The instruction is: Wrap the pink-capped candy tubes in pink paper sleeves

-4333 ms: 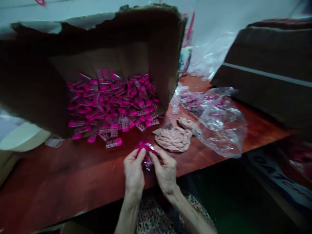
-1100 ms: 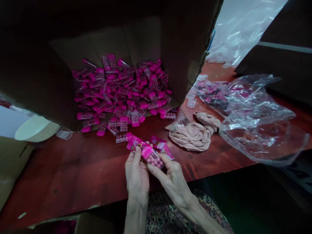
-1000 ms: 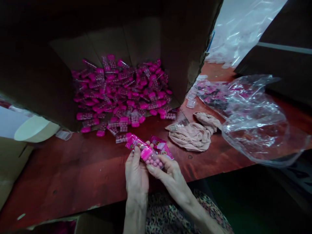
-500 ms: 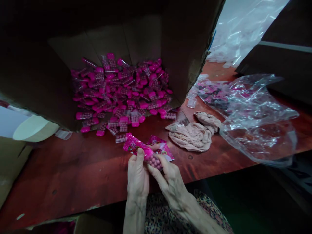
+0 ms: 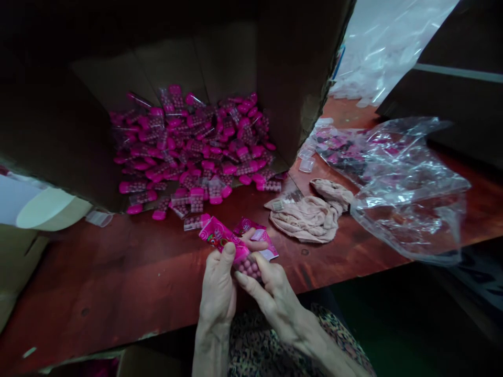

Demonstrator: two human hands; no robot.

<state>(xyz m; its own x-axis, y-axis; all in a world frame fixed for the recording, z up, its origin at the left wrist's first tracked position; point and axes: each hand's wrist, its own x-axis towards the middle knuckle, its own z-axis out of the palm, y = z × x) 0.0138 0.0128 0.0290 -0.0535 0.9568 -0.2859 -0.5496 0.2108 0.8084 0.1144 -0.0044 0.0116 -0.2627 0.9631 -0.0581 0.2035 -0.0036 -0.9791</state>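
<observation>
We sit at a varnished red-brown table (image 5: 118, 272), with patterned clothing (image 5: 271, 335) across our lap below its edge. A large cardboard box (image 5: 283, 78) lies on its side on the table, its open mouth toward us, and white plastic sheeting (image 5: 381, 47) lies beyond its corner. To our right sprawls a clear plastic bag (image 5: 408, 209), with more pink packaging showing through its far end. A heap of pink bead packets (image 5: 188, 152) fills the floor of the box and spills toward its mouth. A crumpled peach stocking (image 5: 306, 222) lies between the box and the bag.

Our left hand (image 5: 216, 290) and right hand (image 5: 275, 296) are together near the table's front edge, just before the heap, both clamped on one pink packet (image 5: 220, 235) held clear of the table. The left thumb presses its face, while the right thumb and fingers pinch the lower end, where pink beads (image 5: 247, 268) show through clear plastic. A second pink packet (image 5: 259, 243) sits just beyond it; we cannot tell whether it is held or resting.

We judge the step in hand to be working this single packet between both hands, and the hold calls for a steady pinch at the bead end.
</observation>
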